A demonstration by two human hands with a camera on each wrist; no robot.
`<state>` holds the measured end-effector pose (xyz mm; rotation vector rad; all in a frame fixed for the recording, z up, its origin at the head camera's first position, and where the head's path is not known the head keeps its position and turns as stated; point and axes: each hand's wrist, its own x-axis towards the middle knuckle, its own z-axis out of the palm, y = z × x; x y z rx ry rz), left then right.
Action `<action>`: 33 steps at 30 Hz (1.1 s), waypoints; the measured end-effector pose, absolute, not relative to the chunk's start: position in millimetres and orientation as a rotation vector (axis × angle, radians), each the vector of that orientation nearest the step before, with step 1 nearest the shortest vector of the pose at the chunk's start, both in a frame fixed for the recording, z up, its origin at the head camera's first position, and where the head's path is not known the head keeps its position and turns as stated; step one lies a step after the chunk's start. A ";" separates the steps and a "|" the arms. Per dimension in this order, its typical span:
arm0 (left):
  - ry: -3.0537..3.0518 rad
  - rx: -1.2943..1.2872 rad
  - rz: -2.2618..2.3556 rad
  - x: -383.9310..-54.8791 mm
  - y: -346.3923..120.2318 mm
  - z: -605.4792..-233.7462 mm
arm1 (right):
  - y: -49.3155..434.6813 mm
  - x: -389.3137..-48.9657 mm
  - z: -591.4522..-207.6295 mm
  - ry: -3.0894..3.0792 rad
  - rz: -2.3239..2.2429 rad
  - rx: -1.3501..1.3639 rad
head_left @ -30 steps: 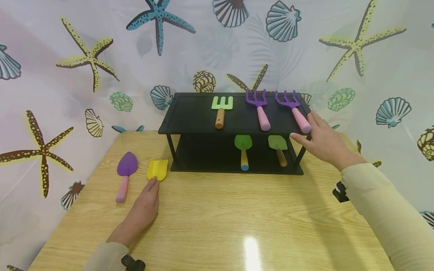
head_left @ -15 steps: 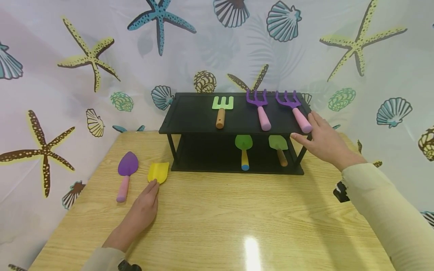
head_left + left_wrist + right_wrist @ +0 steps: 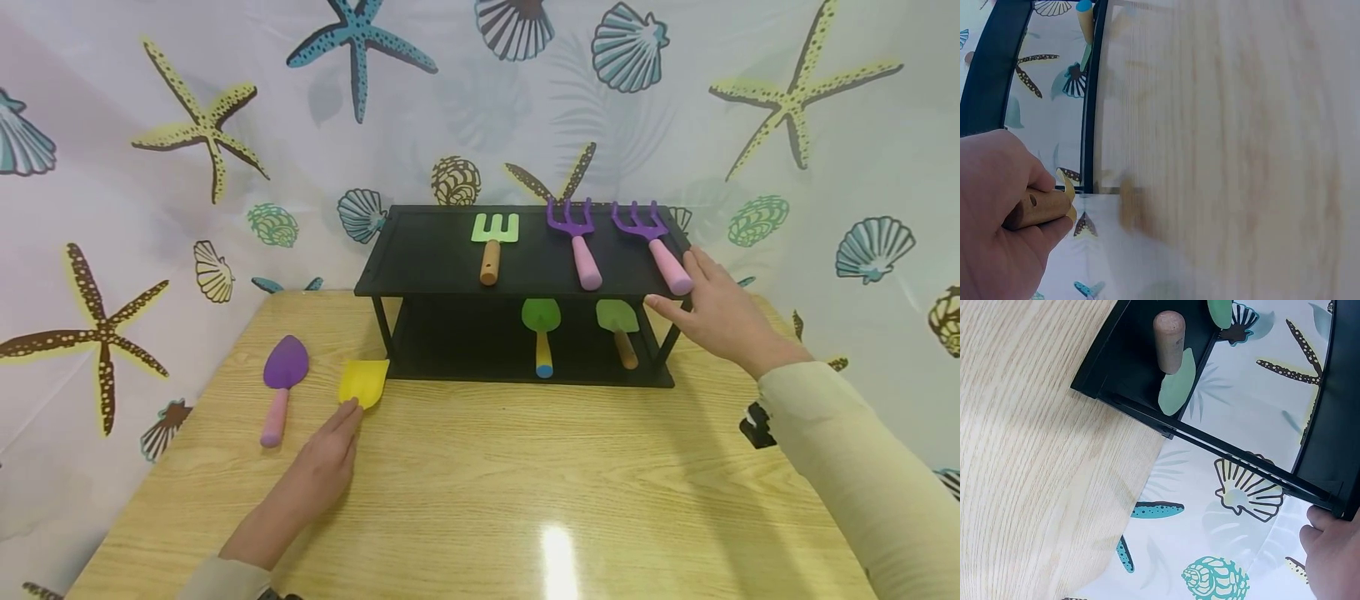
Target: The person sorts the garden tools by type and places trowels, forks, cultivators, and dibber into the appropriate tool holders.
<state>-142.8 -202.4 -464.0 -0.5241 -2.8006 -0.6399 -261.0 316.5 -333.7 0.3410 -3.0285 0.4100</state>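
A small yellow shovel (image 3: 363, 382) is in my left hand (image 3: 322, 467), just in front of the left end of a black two-tier rack (image 3: 435, 250). Its wooden handle (image 3: 1041, 211) sits between my thumb and fingers, as the left wrist view shows. My right hand (image 3: 723, 321) holds the right front corner of the rack's top shelf, thumb along the front edge, fingers at the side. On that shelf lie a green fork with a wooden handle (image 3: 491, 250) and two purple forks with pink handles, the middle one (image 3: 581, 250) and the right one (image 3: 660, 250).
The lower shelf holds a green trowel with a yellow handle (image 3: 543, 333) and a pale green trowel with a brown handle (image 3: 621, 332). A purple trowel (image 3: 281, 383) lies on the wooden table (image 3: 480, 483) at left. A patterned cloth (image 3: 480, 108) hangs behind.
The left hand and yellow shovel have moved slightly to the right, closer to the rack's left front corner. The right hand stays at the rack.
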 end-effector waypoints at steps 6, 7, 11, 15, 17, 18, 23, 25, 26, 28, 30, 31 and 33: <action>-2.776 -0.577 -0.630 -141.6 -191.8 -461.3 | 318.1 -262.1 -334.4 -3.029 0.390 0.341; -2.764 -0.590 -0.630 -141.2 -190.1 -460.9 | 318.2 -262.2 -334.6 -3.029 0.388 0.342; -2.701 -0.655 -0.612 -142.4 -183.2 -460.5 | 318.5 -262.2 -334.5 -3.027 0.393 0.344; -2.689 -0.698 -0.594 -145.9 -175.0 -459.4 | 318.4 -261.6 -333.5 -3.020 0.407 0.347; -2.696 -0.715 -0.586 -148.2 -170.7 -458.6 | 318.1 -261.4 -332.9 -3.020 0.412 0.348; -2.702 -0.720 -0.577 -149.2 -168.6 -457.9 | 318.0 -261.4 -332.6 -3.021 0.411 0.348; -2.680 -0.773 -0.529 -158.2 -158.2 -455.1 | 318.6 -261.9 -332.3 -3.028 0.407 0.339; -2.667 -0.795 -0.518 -162.9 -153.9 -453.5 | 319.1 -262.2 -332.5 -3.027 0.405 0.337; -2.659 -0.808 -0.512 -165.3 -151.8 -452.8 | 319.3 -262.3 -332.6 -3.026 0.401 0.337; -2.665 -0.822 -0.519 -170.0 -147.5 -451.1 | 319.4 -262.2 -332.5 -3.026 0.397 0.336; -2.693 -0.824 -0.531 -174.9 -143.4 -449.3 | 319.2 -262.0 -332.5 -3.029 0.398 0.333; -2.714 -0.820 -0.538 -177.5 -141.6 -448.6 | 318.9 -261.8 -332.4 -3.031 0.398 0.333; -2.762 -0.807 -0.554 -182.2 -137.9 -446.7 | 318.0 -261.4 -332.2 -3.033 0.402 0.333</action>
